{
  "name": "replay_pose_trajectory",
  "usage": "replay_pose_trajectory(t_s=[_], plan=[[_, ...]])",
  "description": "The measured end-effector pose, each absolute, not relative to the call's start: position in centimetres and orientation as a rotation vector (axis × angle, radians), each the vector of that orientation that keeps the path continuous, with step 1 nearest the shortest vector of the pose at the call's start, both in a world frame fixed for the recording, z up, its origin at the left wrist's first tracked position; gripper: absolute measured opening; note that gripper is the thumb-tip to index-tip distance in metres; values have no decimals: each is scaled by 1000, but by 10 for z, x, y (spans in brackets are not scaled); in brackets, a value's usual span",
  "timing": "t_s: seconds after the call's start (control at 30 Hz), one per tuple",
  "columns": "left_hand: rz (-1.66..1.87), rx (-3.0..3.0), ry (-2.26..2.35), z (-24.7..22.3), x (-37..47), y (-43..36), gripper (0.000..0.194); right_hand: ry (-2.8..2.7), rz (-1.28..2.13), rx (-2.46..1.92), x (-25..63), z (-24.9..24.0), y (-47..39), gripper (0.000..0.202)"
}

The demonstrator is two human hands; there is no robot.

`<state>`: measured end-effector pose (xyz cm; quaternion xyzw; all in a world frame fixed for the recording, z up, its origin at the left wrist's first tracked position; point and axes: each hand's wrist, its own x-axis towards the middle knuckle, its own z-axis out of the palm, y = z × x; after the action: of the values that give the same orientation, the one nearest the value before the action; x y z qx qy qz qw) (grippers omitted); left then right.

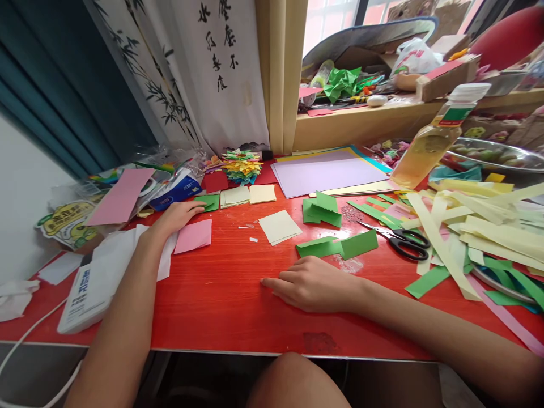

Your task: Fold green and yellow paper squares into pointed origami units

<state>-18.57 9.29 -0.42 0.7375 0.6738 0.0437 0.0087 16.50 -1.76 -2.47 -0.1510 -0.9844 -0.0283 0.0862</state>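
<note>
the pale yellow square stack in the middle of the red table is the landmark here. beyond it and to its left lies the green paper pile, with the left hand reaching over; its fingertips touch the near left part of the pile. whether finger and thumb pinch a sheet cannot be told, as the thumb's side is hidden. the right hand rests palm down on the near side of the landmark, fingers loosely bent and spread, with nothing seen in its hold.

the step in hand seems to be handling the green pile. done well, it calls for light fingertips: pressing hard would probably drag several sheets at once, while a gentle push at one edge should part the top one. the forearm should stay raised, since the pink paper, left of the landmark, lies just beside it and could be swept along. the right hand is best kept low and relaxed, away from the folded green pieces to the right of the landmark and the scissors farther right.
</note>
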Motion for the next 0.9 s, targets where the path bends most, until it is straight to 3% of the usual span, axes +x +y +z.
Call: replay_pose_trajectory(t_s=[0.13, 0.2, 0.3, 0.33, 0.43, 0.6, 0.73, 0.9], plan=[[223, 2372, 2218, -3, -183, 90, 38, -2928, 4, -469, 164, -23, -18, 35], [323, 2412, 2313, 2, -177, 85, 39, -2850, 240, -543, 162, -21, -22, 33], [576, 2538, 2384, 14, -153, 74, 41, -2448, 1114, -707, 154, -16, -29, 31], [803, 2705, 2306, 18, -140, 70, 38, -2212, 1468, -740, 152, -15, -31, 32], [1154, 3191, 1700, 24, -93, 51, 27, -1501, 2006, -718, 146, -15, -28, 41], [957, 3386, 960, 13, -26, 26, 21, -951, 1981, -687, 153, -21, -7, 45], [777, 3071, 876, 6, -12, 20, 14, -862, 1902, -644, 159, -25, 2, 20], [665, 2937, 834, 9, -15, 20, 10, -858, 1865, -750, 162, -26, 7, 11]])
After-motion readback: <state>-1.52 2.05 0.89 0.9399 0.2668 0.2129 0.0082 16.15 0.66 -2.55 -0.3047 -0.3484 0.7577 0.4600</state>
